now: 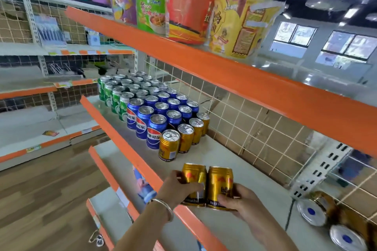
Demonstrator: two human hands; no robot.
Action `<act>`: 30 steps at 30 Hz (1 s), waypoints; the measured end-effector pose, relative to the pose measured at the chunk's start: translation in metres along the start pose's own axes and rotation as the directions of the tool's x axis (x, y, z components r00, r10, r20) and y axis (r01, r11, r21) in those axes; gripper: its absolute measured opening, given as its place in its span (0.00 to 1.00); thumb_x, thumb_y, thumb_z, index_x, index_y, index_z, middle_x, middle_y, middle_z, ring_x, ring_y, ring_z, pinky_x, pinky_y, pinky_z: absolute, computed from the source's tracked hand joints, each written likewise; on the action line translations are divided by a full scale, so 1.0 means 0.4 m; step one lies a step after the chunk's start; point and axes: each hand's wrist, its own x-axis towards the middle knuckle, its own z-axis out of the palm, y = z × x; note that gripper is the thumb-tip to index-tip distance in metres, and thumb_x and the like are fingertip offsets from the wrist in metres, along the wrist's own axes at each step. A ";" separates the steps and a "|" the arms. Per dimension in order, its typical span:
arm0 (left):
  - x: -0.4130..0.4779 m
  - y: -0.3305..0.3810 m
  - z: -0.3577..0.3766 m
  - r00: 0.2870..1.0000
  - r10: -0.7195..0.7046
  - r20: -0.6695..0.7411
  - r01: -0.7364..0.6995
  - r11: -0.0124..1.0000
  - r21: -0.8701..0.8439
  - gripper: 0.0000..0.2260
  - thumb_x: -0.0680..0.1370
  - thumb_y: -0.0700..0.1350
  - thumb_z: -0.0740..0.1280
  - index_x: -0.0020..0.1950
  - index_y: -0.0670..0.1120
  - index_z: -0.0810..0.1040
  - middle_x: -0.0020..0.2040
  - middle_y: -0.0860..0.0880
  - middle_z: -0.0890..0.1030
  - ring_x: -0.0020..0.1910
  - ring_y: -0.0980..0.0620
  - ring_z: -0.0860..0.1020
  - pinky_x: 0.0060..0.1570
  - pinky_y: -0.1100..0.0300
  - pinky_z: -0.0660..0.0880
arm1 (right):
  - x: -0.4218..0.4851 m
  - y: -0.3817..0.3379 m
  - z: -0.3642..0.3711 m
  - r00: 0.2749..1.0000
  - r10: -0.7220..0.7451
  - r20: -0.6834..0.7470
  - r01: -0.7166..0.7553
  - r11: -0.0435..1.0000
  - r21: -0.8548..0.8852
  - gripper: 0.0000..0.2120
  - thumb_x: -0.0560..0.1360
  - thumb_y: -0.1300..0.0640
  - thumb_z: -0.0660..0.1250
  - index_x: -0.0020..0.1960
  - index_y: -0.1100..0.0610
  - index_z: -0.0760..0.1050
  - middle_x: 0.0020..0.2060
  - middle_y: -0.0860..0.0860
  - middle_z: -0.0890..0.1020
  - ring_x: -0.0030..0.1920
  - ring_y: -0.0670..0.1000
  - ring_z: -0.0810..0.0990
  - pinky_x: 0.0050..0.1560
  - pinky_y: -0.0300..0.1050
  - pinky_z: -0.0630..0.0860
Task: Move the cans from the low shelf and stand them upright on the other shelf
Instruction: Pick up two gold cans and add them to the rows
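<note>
You are holding two gold metal drink cans side by side, just over the front lip of the pale middle shelf (228,149): your left hand (177,188) is curling its fingers around the left gold can (193,175), and your right hand (240,204) is wrapping thumb and fingers around the lower body of the right gold can (220,181). The two cans are touching each other and are leaning slightly away from you, so the likely trouble is one knocking the other as you are setting them down, or a base catching on the orange front edge strip (146,167) and tipping back toward the floor. Your right hand is gripping low, near the base, so its fingers may be getting trapped under the can as it lands. Just beyond, a row of four gold cans (169,144) is already standing upright, running back toward the wire grid; pushing the new pair in too hard could be toppling that row into the blue cola cans (156,131) beside it, and from there into the green cans (116,100) further back. To the right, glass jars with white lids (312,213) are lying on their sides, well apart from your hands.
</note>
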 end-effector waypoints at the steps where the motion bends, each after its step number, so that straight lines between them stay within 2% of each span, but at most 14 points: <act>1: 0.026 -0.002 -0.005 0.999 0.024 0.022 -0.024 1.000 0.001 0.36 0.47 0.56 0.76 0.52 0.47 0.73 0.47 0.47 0.82 0.47 0.49 0.81 0.50 0.54 0.79 | 0.019 0.004 0.010 0.999 -0.003 -0.044 0.003 1.000 0.000 0.19 0.65 0.64 0.77 0.54 0.57 0.78 0.47 0.53 0.85 0.46 0.48 0.84 0.41 0.36 0.76; 3: 0.074 -0.013 -0.014 0.995 0.074 0.071 -0.074 0.997 -0.005 0.39 0.46 0.56 0.77 0.55 0.45 0.73 0.47 0.47 0.82 0.46 0.51 0.81 0.50 0.55 0.79 | 0.058 0.018 0.036 0.989 -0.016 -0.149 0.014 1.000 -0.016 0.20 0.66 0.65 0.76 0.56 0.57 0.77 0.48 0.54 0.84 0.49 0.51 0.82 0.48 0.42 0.77; 7: 0.120 -0.017 -0.041 0.962 0.171 0.211 -0.175 0.985 -0.002 0.40 0.47 0.54 0.78 0.57 0.47 0.71 0.49 0.49 0.81 0.46 0.58 0.80 0.42 0.69 0.75 | 0.136 0.036 0.105 0.919 -0.104 -0.379 0.085 0.994 -0.068 0.23 0.63 0.66 0.78 0.52 0.50 0.75 0.47 0.49 0.83 0.49 0.50 0.82 0.54 0.50 0.77; 9: 0.146 -0.024 -0.059 0.925 0.238 0.294 -0.269 0.961 0.067 0.38 0.51 0.52 0.79 0.58 0.51 0.69 0.53 0.52 0.80 0.51 0.59 0.79 0.45 0.72 0.74 | 0.162 0.027 0.140 0.865 -0.164 -0.475 0.141 0.986 -0.083 0.23 0.59 0.64 0.79 0.49 0.48 0.75 0.45 0.46 0.83 0.47 0.46 0.82 0.51 0.45 0.77; 11: 0.169 -0.025 -0.078 0.872 0.277 0.404 -0.371 0.912 0.174 0.36 0.56 0.51 0.79 0.60 0.55 0.67 0.57 0.55 0.77 0.56 0.60 0.76 0.51 0.74 0.72 | 0.188 0.018 0.164 0.818 -0.217 -0.533 0.184 0.976 -0.114 0.21 0.57 0.56 0.75 0.49 0.47 0.75 0.45 0.44 0.83 0.48 0.44 0.82 0.49 0.41 0.76; 14: 0.200 -0.025 -0.097 0.813 0.302 0.497 -0.465 0.851 0.244 0.36 0.60 0.50 0.79 0.62 0.57 0.65 0.59 0.59 0.75 0.59 0.66 0.73 0.60 0.70 0.70 | 0.247 0.017 0.173 0.775 -0.240 -0.585 0.152 0.969 -0.196 0.17 0.63 0.55 0.70 0.50 0.46 0.73 0.48 0.48 0.82 0.53 0.52 0.81 0.54 0.49 0.76; 16: 0.211 -0.019 -0.102 0.801 0.316 0.509 -0.509 0.807 0.300 0.36 0.60 0.53 0.77 0.64 0.59 0.64 0.61 0.61 0.72 0.61 0.66 0.71 0.66 0.65 0.68 | 0.292 0.012 0.163 0.757 -0.202 -0.621 -0.022 0.943 -0.333 0.19 0.65 0.51 0.69 0.56 0.48 0.73 0.51 0.53 0.79 0.57 0.57 0.78 0.57 0.50 0.74; 18: 0.217 -0.012 -0.104 0.815 0.286 0.504 -0.504 0.780 0.372 0.38 0.61 0.56 0.76 0.66 0.62 0.61 0.64 0.60 0.68 0.64 0.63 0.69 0.68 0.63 0.66 | 0.324 -0.007 0.160 0.758 -0.120 -0.641 -0.169 0.913 -0.371 0.26 0.64 0.47 0.73 0.60 0.46 0.70 0.54 0.55 0.76 0.59 0.58 0.76 0.57 0.49 0.72; 20: 0.227 -0.016 -0.102 0.823 0.268 0.501 -0.505 0.748 0.430 0.39 0.61 0.59 0.74 0.68 0.63 0.60 0.66 0.58 0.66 0.68 0.60 0.66 0.70 0.59 0.65 | 0.352 -0.030 0.159 0.780 -0.124 -0.613 -0.085 0.950 -0.301 0.25 0.60 0.46 0.76 0.54 0.44 0.70 0.51 0.51 0.80 0.54 0.56 0.79 0.55 0.50 0.74; 22: 0.233 -0.021 -0.103 0.827 0.270 0.493 -0.518 0.707 0.482 0.39 0.62 0.59 0.73 0.69 0.63 0.59 0.68 0.57 0.65 0.70 0.58 0.64 0.70 0.57 0.63 | 0.380 -0.047 0.157 0.814 -0.142 -0.564 -0.030 0.958 -0.284 0.24 0.64 0.52 0.77 0.56 0.45 0.71 0.50 0.49 0.82 0.50 0.53 0.79 0.51 0.46 0.73; 25: 0.247 -0.020 -0.101 0.814 0.227 0.535 -0.520 0.694 0.498 0.39 0.64 0.59 0.73 0.70 0.64 0.57 0.69 0.58 0.64 0.71 0.57 0.62 0.72 0.56 0.61 | 0.421 -0.080 0.154 0.804 -0.165 -0.572 -0.020 0.953 -0.303 0.28 0.65 0.53 0.77 0.62 0.51 0.71 0.53 0.50 0.81 0.55 0.54 0.79 0.51 0.43 0.70; 27: 0.257 -0.010 -0.102 0.802 0.186 0.567 -0.516 0.694 0.502 0.37 0.66 0.58 0.72 0.71 0.63 0.57 0.70 0.57 0.62 0.72 0.56 0.61 0.73 0.55 0.59 | 0.456 -0.093 0.147 0.794 -0.163 -0.585 -0.017 0.957 -0.289 0.27 0.66 0.53 0.77 0.62 0.54 0.73 0.54 0.52 0.81 0.57 0.56 0.78 0.52 0.43 0.69; 30: 0.272 -0.003 -0.100 0.788 0.160 0.594 -0.530 0.667 0.524 0.33 0.72 0.54 0.68 0.73 0.60 0.55 0.72 0.55 0.60 0.73 0.55 0.59 0.74 0.56 0.56 | 0.504 -0.101 0.140 0.784 -0.147 -0.604 -0.026 0.963 -0.269 0.22 0.68 0.55 0.76 0.59 0.57 0.74 0.51 0.53 0.81 0.54 0.56 0.78 0.50 0.44 0.69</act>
